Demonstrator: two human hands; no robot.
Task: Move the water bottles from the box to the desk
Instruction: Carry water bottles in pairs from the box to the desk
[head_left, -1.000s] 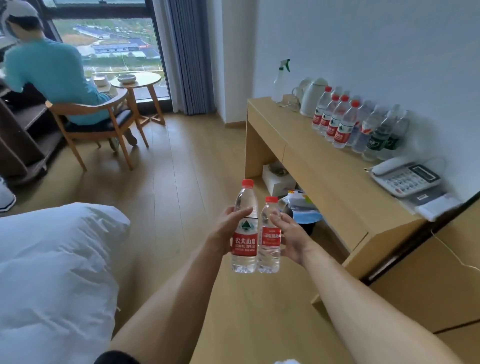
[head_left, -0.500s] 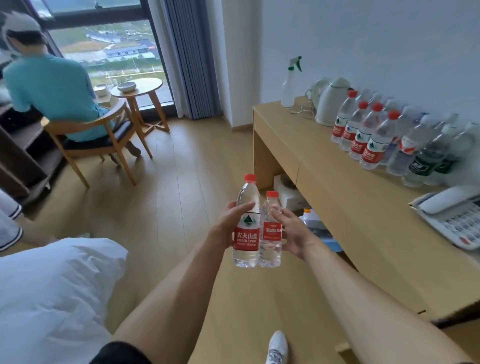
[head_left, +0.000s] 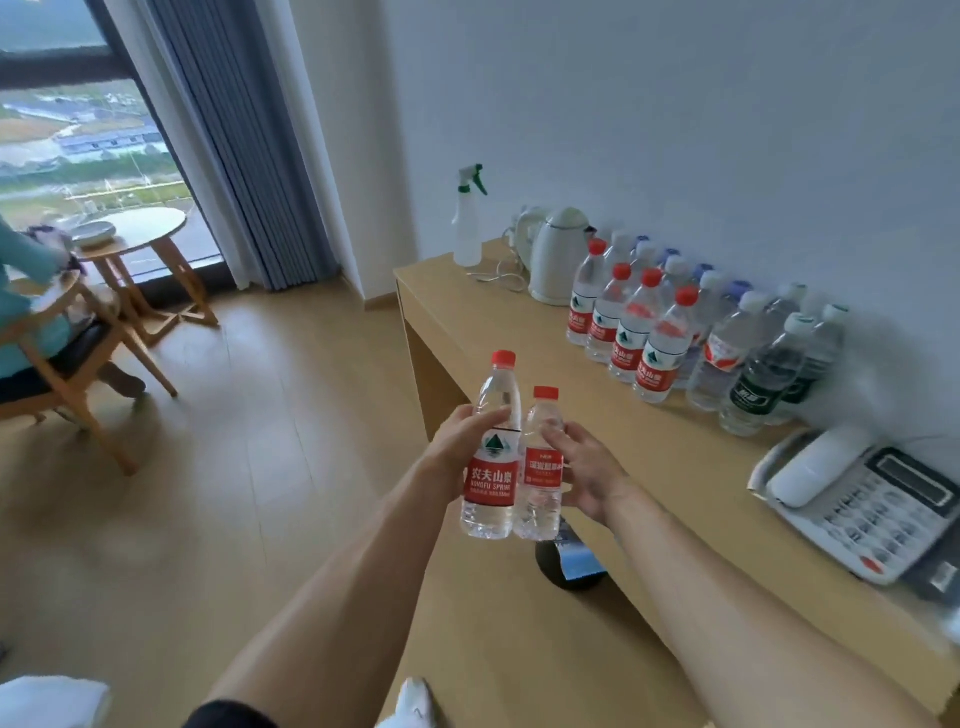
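Head view shows many water bottles (head_left: 654, 343) already standing on the counter (head_left: 498, 332), while the left hand (head_left: 462, 441) and right hand (head_left: 587, 467) each grip one more bottle just short of it.

1. the seated person (head_left: 31, 312) is cut off by the left edge; only a teal sleeve and part of the legs are seen.
2. the back-row bottles (head_left: 701, 283) on the desk are largely hidden by the red-capped row in front.
3. the telephone (head_left: 857, 509) is blurred, and its key markings cannot be read.
4. the small print on the shorter bottle (head_left: 540, 467) is too fine to be read.
5. the dark object (head_left: 569, 564) under the desk is partly covered by the held bottles.
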